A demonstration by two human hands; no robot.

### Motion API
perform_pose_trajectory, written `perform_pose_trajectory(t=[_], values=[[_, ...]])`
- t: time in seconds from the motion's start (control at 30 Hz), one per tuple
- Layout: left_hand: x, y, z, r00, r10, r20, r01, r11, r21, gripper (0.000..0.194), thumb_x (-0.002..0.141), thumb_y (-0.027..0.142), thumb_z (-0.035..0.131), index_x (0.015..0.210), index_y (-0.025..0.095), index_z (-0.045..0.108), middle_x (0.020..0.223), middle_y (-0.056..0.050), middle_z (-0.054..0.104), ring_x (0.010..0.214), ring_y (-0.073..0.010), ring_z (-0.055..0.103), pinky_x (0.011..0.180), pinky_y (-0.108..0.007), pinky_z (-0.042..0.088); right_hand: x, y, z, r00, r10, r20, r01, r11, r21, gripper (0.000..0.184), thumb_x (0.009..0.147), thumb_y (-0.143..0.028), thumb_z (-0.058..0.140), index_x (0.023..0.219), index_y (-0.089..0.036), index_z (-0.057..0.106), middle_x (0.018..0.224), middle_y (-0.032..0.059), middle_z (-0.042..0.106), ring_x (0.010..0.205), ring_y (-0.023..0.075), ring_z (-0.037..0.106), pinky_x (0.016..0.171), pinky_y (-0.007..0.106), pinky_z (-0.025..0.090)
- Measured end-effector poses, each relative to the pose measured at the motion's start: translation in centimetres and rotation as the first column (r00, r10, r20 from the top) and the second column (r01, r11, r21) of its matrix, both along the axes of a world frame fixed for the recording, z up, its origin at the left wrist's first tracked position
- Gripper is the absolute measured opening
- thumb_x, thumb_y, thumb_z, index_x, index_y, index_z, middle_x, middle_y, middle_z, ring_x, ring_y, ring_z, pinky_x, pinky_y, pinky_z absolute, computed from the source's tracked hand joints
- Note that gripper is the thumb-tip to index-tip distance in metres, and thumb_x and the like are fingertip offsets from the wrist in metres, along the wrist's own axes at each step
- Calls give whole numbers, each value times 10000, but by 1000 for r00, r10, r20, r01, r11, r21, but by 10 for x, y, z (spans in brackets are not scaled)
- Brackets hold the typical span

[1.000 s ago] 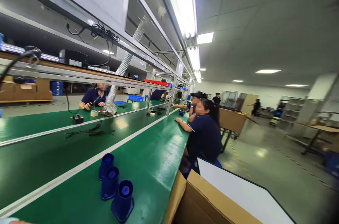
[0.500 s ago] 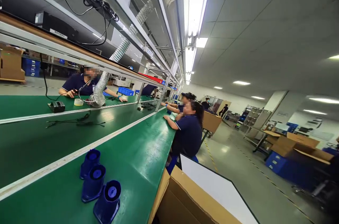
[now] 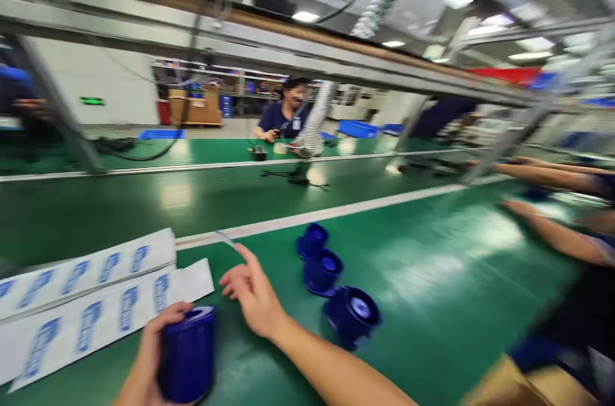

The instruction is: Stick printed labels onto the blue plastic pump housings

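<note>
a blue cup [image 3: 189, 358] is clasped by the left hand [image 3: 150, 351] and, near the far table edge [image 3: 346, 210], a strip [image 3: 225, 239] is borne by the right hand [image 3: 257, 297], fingers spread.

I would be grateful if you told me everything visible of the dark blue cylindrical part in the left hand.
The dark blue cylindrical part looks like glossy plastic, with a paler top end. It is roughly upright in the bare left hand, which grips its left side and reaches the top rim. It appears just right of the white, blue-printed strips, over the green tabletop; whether its base touches is unclear.
</note>
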State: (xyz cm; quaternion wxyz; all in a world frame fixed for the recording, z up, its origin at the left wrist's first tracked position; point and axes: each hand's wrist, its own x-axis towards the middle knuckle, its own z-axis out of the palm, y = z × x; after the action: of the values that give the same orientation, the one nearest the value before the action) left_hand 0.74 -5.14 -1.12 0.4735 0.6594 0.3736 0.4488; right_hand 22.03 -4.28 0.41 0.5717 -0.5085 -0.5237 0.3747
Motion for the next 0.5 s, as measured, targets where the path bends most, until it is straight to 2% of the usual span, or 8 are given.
perform_pose_trajectory(t=[0.07, 0.23, 0.37, 0.43, 0.5], values=[[-11, 1, -5, 1000, 12, -12, -11, 1000, 21, 798, 676, 385, 951, 1336, 246, 525, 1449, -159, 570, 1370, -360, 603, 1138, -447, 531, 6, 2, -7, 997, 58, -44, -58, 998, 5, 657, 1104, -557, 493, 1645, -235, 306, 1055, 71, 732, 871, 208, 716, 813, 381, 593], [-9, 17, -34, 992, -121, 23, 121, 992, -14, 992, 527, 219, 946, 1369, 319, 429, 1494, -144, 483, 1329, -345, 633, 1058, -391, 558, 12, -3, -7, 992, 126, 32, -125, 992, -15, 640, 1119, -503, 492, 1666, -261, 264, 1091, 89, 738, 899, 238, 721, 864, 445, 586], [-14, 27, -59, 984, -167, 62, 166, 986, 27, 996, 501, 263, 970, 1351, 306, 452, 1474, -168, 493, 1374, -389, 607, 1074, -425, 558, 9, -6, -10, 972, 218, 89, -219, 976, 1, 766, 1053, -447, 613, 1684, -278, 212, 1157, 110, 726, 954, 254, 722, 884, 460, 590], [-17, 28, -61, 981, -184, 67, 182, 983, 26, 991, 490, 295, 980, 1343, 292, 476, 1463, -179, 520, 1372, -409, 617, 1064, -439, 574, 9, -5, -12, 957, 259, 130, -262, 965, 9, 886, 996, -421, 686, 1700, -284, 166, 1214, 117, 710, 993, 258, 719, 897, 454, 593], [-16, 25, -54, 986, -148, 83, 150, 989, -18, 974, 479, 333, 1001, 1326, 287, 521, 1458, -165, 563, 1363, -414, 628, 1075, -452, 579, 8, -3, -14, 940, 274, 202, -280, 960, 0, 974, 947, -407, 726, 1714, -289, 138, 1252, 115, 708, 1029, 268, 717, 904, 448, 598]])
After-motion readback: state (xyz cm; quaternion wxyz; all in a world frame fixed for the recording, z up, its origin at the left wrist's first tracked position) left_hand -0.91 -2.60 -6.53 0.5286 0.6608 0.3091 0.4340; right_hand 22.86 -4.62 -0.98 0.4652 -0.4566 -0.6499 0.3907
